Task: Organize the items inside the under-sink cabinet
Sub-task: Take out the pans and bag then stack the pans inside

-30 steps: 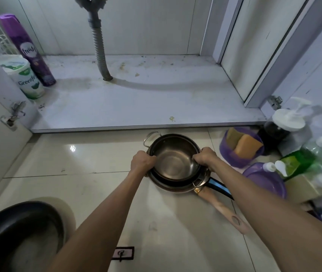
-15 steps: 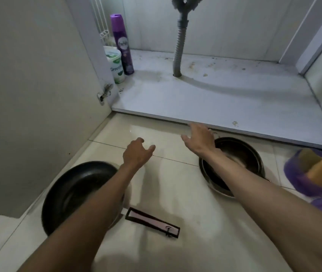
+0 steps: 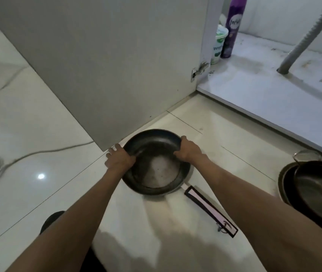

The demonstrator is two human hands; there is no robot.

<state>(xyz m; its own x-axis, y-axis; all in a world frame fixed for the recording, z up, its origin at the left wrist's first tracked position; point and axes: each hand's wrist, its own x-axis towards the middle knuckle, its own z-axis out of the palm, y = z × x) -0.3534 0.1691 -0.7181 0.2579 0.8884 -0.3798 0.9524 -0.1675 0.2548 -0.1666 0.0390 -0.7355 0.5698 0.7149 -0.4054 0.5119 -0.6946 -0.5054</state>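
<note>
Both hands clamp the pan [image 3: 156,165] by opposite rim edges: left hand [image 3: 119,159], right hand [image 3: 189,150]. Pan rests on floor [image 3: 225,138] beside cabinet door [image 3: 101,65].

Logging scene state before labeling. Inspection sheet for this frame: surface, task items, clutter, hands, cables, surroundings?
Surface: glossy tile floor; cabinet floor stained.
Job's things: frying pan on the tiles; stacked pots at right; spray can and white tub inside the cabinet.
Clutter: nothing seen.
Hands: left hand and right hand grip opposite sides of the pan's rim.
Cables: loose cable on the tiles, far left.
Surroundings: open cabinet door; drain hose.
</note>
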